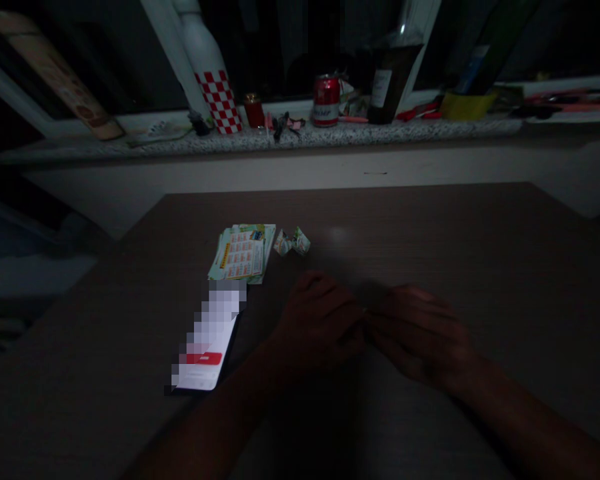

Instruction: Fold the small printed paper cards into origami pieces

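In dim light both my hands rest on a dark wooden table [480, 227], fingertips meeting at the middle. My left hand [320, 323] is curled with its fingers closed. My right hand [420, 333] is curled too and slightly blurred. What they pinch between them is too dark to make out. Just beyond the left hand lie two small folded paper pieces [292, 241] and a stack of printed leaflets [243, 253]. A lit phone [207, 347] lies to the left of my left forearm.
A granite window sill [380, 133] runs along the back. On it stand a white bottle with red checks [213, 73], a red can [327, 100], a small red jar [254, 110], a dark wine bottle [395, 73] and other clutter.
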